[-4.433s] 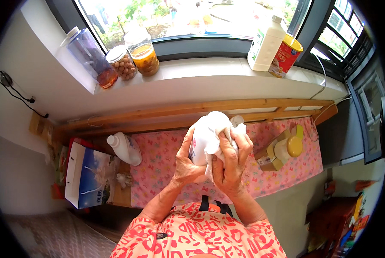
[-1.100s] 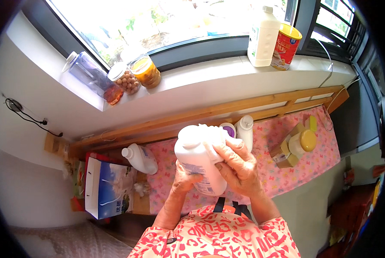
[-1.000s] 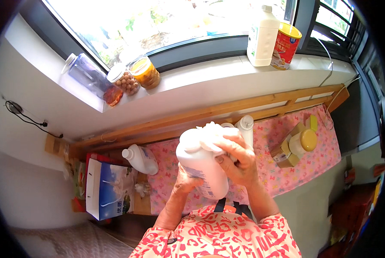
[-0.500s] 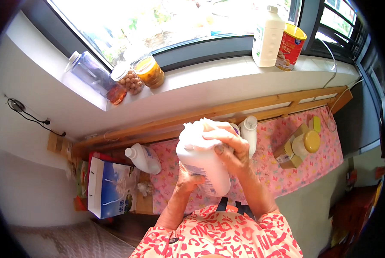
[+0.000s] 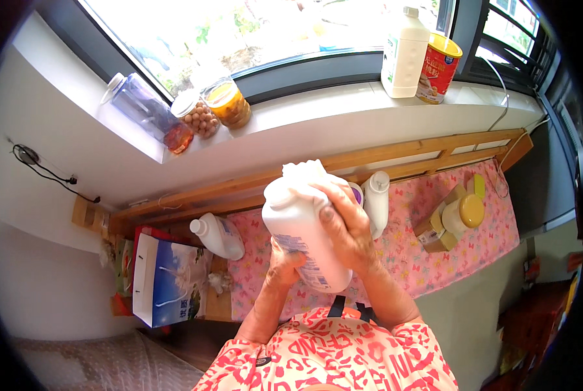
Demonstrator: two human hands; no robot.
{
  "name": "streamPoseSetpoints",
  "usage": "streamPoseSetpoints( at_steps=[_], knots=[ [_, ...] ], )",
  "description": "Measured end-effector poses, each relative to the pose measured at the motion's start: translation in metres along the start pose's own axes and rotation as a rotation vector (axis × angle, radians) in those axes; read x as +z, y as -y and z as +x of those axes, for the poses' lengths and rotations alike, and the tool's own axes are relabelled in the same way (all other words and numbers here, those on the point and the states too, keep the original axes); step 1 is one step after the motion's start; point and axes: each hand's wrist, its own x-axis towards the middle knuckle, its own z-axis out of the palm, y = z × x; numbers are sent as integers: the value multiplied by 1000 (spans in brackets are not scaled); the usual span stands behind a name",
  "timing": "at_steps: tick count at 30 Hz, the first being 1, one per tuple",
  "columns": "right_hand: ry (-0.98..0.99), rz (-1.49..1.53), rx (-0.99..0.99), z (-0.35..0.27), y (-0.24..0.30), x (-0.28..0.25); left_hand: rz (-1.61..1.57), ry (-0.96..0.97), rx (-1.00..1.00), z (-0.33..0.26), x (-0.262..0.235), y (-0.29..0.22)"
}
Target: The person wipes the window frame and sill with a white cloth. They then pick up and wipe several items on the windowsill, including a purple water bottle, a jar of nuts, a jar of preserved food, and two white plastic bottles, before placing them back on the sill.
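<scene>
A large white plastic bottle [image 5: 298, 238] with printing on its side is held up in front of my chest, tilted. My left hand [image 5: 282, 266] is closed round its lower left side, thumb across the printed face. In my right hand [image 5: 349, 225] is a crumpled white cloth [image 5: 310, 176], pressed against the bottle's upper right side near the top. Part of the cloth is hidden under my fingers. Just beyond my right hand stands a white bottle [image 5: 377, 203]. Another white bottle [image 5: 217, 237] leans to the left of my left hand.
The bottles are over a bench with a pink patterned cover [image 5: 409, 267] and wooden back rail [image 5: 409, 148]. A yellow-lidded jar [image 5: 457, 216] sits by an opened carton at right. Paper bag [image 5: 171, 283] stands left. Jars [image 5: 229, 107], a jug [image 5: 403, 55] and red tin [image 5: 439, 72] line the windowsill.
My right hand and the cloth have slid from over the bottle's top to its right side, baring its upper left shoulder. The bottle has turned slightly in my hands.
</scene>
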Motion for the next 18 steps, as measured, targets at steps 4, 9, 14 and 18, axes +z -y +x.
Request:
streamPoseSetpoints(
  at_steps=[4,9,14,18],
  knots=[
    [13,53,11,-4,-8,3,-83,-36,81,2,11,-5],
    [46,-328,-201,-31,-7,6,-101,-87,126,7,2,-7],
    [31,-595,-248,-71,-11,10,39,-82,178,12,-14,-9],
    [21,-652,-212,-71,-3,12,37,-29,153,10,-15,-6]
  ],
)
